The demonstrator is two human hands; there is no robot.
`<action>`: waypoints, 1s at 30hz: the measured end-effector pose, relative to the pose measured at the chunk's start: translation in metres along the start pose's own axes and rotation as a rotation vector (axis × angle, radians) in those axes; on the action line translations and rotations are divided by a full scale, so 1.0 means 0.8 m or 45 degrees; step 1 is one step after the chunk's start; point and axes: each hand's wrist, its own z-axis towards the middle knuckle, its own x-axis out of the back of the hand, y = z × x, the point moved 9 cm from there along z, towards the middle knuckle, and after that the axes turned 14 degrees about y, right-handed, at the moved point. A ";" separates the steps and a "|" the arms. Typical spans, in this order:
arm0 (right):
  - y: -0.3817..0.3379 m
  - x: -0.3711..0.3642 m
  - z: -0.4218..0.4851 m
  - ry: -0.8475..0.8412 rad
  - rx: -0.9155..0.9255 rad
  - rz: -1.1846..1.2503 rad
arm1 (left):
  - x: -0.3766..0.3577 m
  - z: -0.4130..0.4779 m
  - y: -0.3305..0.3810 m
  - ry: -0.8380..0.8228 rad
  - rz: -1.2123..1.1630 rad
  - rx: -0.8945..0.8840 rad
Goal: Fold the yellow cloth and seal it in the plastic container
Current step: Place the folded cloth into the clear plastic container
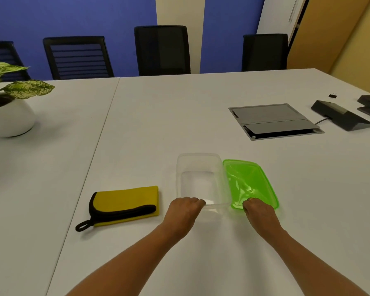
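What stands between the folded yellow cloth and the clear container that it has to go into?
Nothing visible does. Only bare table lies between the yellow cloth and the open clear container. The green lid lies to its right, held by the right hand; the left hand grips the container's near rim.

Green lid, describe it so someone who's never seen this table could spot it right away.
On the big white table, look near the front edge. The green lid lies flat just right of the clear container, its near end in the right hand. It alone is bright translucent green; the container is colourless, the cloth yellow.
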 end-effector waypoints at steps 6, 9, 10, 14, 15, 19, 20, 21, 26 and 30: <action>0.000 -0.001 -0.021 -0.044 -0.035 0.027 | -0.012 -0.027 0.019 -0.054 -0.003 -0.007; -0.004 -0.004 -0.023 -0.076 -0.021 0.025 | -0.014 -0.028 0.021 -0.055 -0.015 0.011; -0.005 -0.006 -0.024 -0.083 -0.013 0.022 | -0.015 -0.027 0.022 -0.048 -0.018 0.019; -0.007 -0.001 -0.023 -0.036 -0.017 0.029 | -0.020 -0.025 0.024 -0.026 -0.046 0.038; -0.007 0.001 -0.023 -0.025 -0.023 0.026 | -0.020 -0.025 0.024 -0.016 -0.049 0.040; -0.004 -0.001 -0.028 -0.023 -0.056 0.073 | -0.020 -0.024 0.028 -0.035 -0.038 0.037; -0.006 0.001 -0.027 -0.035 -0.064 0.094 | -0.019 -0.024 0.029 -0.041 -0.026 0.032; -0.007 0.009 -0.027 -0.004 -0.069 0.069 | -0.017 -0.024 0.031 -0.040 -0.019 0.022; 0.002 0.006 -0.028 -0.185 -0.242 0.051 | -0.014 -0.021 0.037 -0.006 0.024 -0.013; 0.009 0.020 -0.029 -0.197 -0.496 0.308 | -0.014 -0.019 0.040 0.097 -0.050 -0.044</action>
